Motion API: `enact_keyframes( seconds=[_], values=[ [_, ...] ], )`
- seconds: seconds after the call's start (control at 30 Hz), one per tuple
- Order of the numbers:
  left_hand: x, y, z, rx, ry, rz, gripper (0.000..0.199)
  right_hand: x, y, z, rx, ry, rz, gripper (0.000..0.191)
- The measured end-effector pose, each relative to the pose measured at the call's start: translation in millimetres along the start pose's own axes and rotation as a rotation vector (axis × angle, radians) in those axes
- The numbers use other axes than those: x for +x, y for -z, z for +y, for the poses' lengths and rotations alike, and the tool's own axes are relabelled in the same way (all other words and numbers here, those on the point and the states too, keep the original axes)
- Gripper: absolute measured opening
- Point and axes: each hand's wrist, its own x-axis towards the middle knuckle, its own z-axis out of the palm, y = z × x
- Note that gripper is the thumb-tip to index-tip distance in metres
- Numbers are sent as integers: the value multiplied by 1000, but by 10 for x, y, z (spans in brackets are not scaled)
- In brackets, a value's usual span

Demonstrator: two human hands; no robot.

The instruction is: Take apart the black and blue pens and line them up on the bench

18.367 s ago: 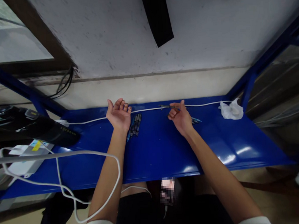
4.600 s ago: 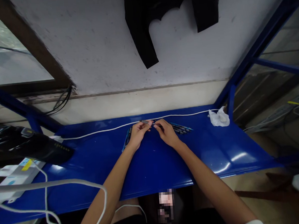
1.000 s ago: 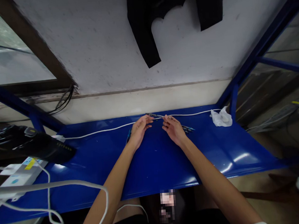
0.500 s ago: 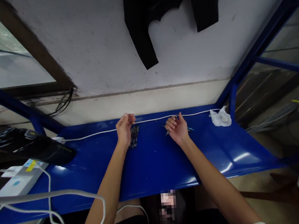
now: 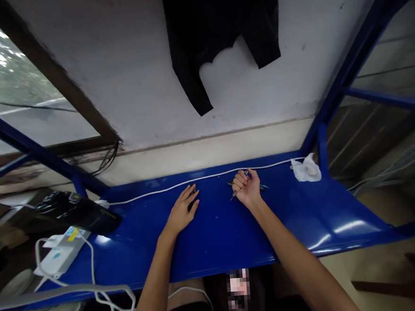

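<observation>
My left hand (image 5: 183, 208) lies palm down on the blue table, fingers stretched and thumb apart. It covers a group of black pens (image 5: 194, 189), of which only a small dark part shows between the fingers. To its right, my right hand (image 5: 247, 188) is closed around a pen (image 5: 233, 194), held upright at a slant with its tip pointing down and left and its other end by the thumb. Partly hidden behind this hand, a blue pen (image 5: 263, 186) lies on the table, its end sticking out to the right.
A white cable (image 5: 174, 186) runs along the back of the blue table (image 5: 220, 240). A crumpled white tissue or bag (image 5: 306, 168) lies at the back right. On the left are a black bottle (image 5: 91, 215), a white power strip (image 5: 63, 255) and looped white cords (image 5: 99, 288).
My left hand has turned palm down and come to rest over the black pens, hiding them. My right hand keeps the pen in nearly the same place. The view has shifted slightly.
</observation>
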Motion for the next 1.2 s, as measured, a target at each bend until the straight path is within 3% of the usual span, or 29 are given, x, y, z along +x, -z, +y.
enact_keyframes(
  seconds=[0.4,0.5,0.73,0.9,1.07,1.2],
  values=[
    [-895,-60,559,86,107,77,53,-39,57,-47,-138,27,-11,57],
    [-1021,-37,639,86,139,75,52,-59,27,-46,-165,40,-22,58],
    [-1034,-11,682,111,138,62,53,-11,-3,21,-230,78,-21,64],
    [-1060,-7,737,75,177,147,58,10,-28,130,-339,83,-7,50],
    [-1239,95,708,-18,228,209,59,0,-70,304,-617,125,-14,71],
    [-1446,286,636,-49,236,139,63,-110,-73,458,-935,190,-60,60]
  ],
)
